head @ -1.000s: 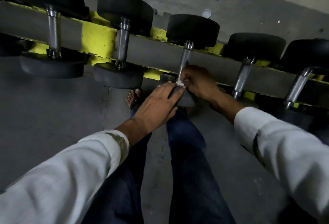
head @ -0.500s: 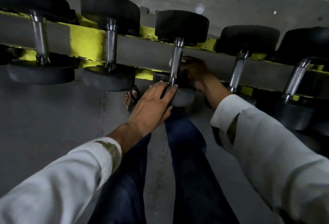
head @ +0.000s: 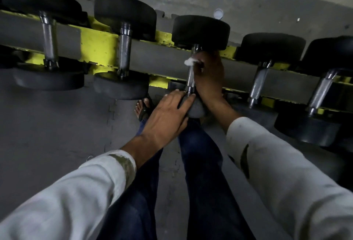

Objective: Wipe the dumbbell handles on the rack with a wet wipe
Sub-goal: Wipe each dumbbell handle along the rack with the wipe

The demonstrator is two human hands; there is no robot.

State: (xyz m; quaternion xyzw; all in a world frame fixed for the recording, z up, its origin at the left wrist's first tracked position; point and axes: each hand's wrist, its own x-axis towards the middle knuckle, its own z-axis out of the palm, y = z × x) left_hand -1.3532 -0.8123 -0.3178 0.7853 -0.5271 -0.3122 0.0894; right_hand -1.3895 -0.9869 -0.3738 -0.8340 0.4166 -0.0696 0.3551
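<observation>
Several black-headed dumbbells with steel handles lie across a grey and yellow rack (head: 99,47). The middle dumbbell (head: 200,29) has my right hand (head: 209,73) curled round the far end of its handle (head: 190,78), pinching a white wet wipe (head: 189,62) against the steel. My left hand (head: 168,113) rests with straight fingers on that dumbbell's near head (head: 196,109), fingertips by the handle's collar. Most of that near head is hidden under my hands.
Two dumbbells (head: 124,49) lie to the left and two more (head: 261,71) to the right on the same rack. Below are my blue-trousered legs and a sandalled foot (head: 143,108) on the dark mat floor. A small white cap (head: 218,13) lies behind the rack.
My right hand has slid with the wipe from the near end of the handle up to its far end. My left hand has stayed on the near head.
</observation>
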